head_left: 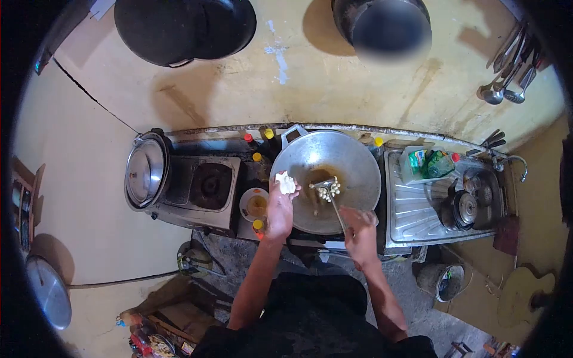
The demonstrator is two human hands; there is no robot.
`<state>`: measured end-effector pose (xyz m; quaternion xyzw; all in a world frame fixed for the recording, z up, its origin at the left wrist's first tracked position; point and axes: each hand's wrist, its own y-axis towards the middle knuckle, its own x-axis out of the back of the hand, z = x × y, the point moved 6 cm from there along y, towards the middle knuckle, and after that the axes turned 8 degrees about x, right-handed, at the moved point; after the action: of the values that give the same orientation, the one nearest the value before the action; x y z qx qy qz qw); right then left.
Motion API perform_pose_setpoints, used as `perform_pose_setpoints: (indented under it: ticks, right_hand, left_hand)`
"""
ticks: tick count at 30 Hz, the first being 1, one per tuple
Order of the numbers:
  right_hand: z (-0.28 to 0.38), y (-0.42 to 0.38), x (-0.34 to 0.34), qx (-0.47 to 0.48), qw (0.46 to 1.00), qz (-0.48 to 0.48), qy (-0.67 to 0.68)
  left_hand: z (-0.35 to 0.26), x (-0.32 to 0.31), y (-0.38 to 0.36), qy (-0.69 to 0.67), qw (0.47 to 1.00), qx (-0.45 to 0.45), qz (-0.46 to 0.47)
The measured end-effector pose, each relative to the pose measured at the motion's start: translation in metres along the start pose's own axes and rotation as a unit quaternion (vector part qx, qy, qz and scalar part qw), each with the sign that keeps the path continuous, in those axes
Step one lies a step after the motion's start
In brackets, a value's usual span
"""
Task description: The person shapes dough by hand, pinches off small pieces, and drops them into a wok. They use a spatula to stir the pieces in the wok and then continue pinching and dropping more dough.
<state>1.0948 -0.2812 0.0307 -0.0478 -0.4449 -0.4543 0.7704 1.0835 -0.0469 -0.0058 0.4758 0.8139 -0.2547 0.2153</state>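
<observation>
A large metal wok (361,155) stands in front of me with some brownish liquid in its bottom. Over its left rim, my left hand (279,212) is closed around a soft-looking white lump (286,182); its exact kind I cannot make out. My right hand (360,230), at the near right rim, grips the handle of a metal ladle (336,210). The ladle's head lies low inside the wok, among a cluster of small pale round pieces (325,193). Whether these sit in the ladle or beside it is hard to tell.
Left of the wok are a bowl of yellowish liquid (256,206), several capped bottles (258,157) and a gas stove (211,186) beside a lidded pot (145,170). To the right, a steel sink (418,209) holds a dark pot (458,210) and a plastic tub (412,170). Utensils (507,80) hang above.
</observation>
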Motion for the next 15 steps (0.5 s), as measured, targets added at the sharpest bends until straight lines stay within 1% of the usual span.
perform_pose_setpoints:
  ticks: [1,4,5,8,9,11,12,13,14,15]
  right_hand:
    - [-0.008,0.004,0.007,-0.030,0.999,-0.023,0.025]
    - [-0.024,0.010,0.016,-0.124,0.973,-0.072,0.182]
    - [-0.023,0.013,0.018,-0.124,0.963,-0.094,0.218]
    - [-0.017,0.022,0.017,-0.102,0.938,-0.106,0.314]
    - [-0.010,0.027,0.019,-0.086,0.942,-0.092,0.310]
    - [0.009,0.037,0.025,-0.054,0.949,-0.066,0.302]
    - [0.015,0.039,0.023,-0.064,0.939,-0.049,0.333]
    - [0.020,0.040,0.021,-0.074,0.928,-0.032,0.364]
    - [0.022,0.042,0.018,-0.083,0.915,-0.015,0.394]
    - [0.022,0.043,0.014,-0.053,0.922,-0.011,0.384]
  left_hand:
    - [-0.003,-0.003,-0.003,0.001,1.000,0.010,0.007]
    - [-0.002,-0.022,-0.014,0.056,0.992,0.062,0.091]
    - [0.001,-0.029,-0.021,0.072,0.990,0.088,0.082]
    - [0.012,-0.039,-0.035,0.192,0.963,0.108,0.157]
    - [0.018,-0.039,-0.039,0.209,0.957,0.106,0.168]
    - [0.025,-0.042,-0.048,0.218,0.945,0.135,0.202]
    - [0.029,-0.043,-0.053,0.223,0.938,0.150,0.218]
    - [0.033,-0.039,-0.055,0.263,0.919,0.174,0.237]
    - [0.036,-0.038,-0.059,0.272,0.917,0.189,0.221]
    - [0.034,-0.041,-0.064,0.281,0.915,0.203,0.204]
